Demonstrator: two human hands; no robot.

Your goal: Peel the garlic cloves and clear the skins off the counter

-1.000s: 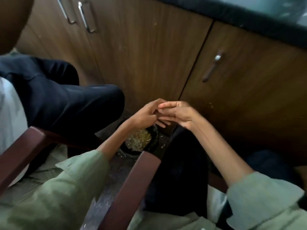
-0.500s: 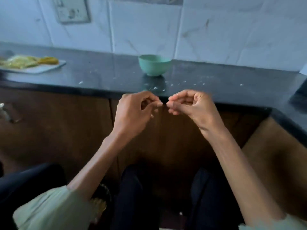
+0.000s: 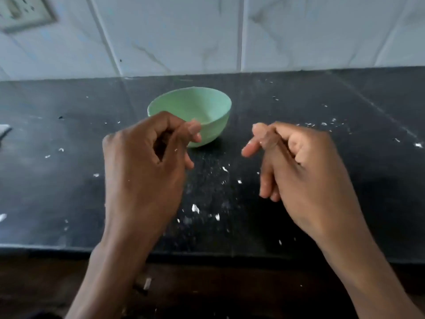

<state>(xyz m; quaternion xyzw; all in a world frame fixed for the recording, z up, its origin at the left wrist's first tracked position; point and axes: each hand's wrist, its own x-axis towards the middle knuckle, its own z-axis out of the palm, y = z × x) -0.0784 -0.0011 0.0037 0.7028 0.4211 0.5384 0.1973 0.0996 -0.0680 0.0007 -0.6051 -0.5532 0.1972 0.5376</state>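
While both hands hover above the dark surface [image 3: 69, 192], a mint-green bowl [image 3: 213, 111] stands upright on it at twelve o'clock, its open mouth facing up. The left hand [image 3: 142, 171] has its fingers curled inward, thumb tip near the bowl's near wall; whether anything lies inside that curl cannot be told. The right hand [image 3: 305, 171], at three o'clock from the left and apart from it, presses thumb against forefinger around a small pale bit [image 3: 262, 134] that may be a garlic clove or a skin; blur hides its shape, so its long axis and heading cannot be read. Its other fingers hang loosely downward. White skin flakes [image 3: 195, 208] lie scattered over the surface, thickest between the two hands and toward six o'clock, with more specks strewn out to three o'clock. Pale marbled wall tiles [image 3: 299, 31] rise behind the surface, and a switch plate [image 3: 20, 12] sits at eleven o'clock.
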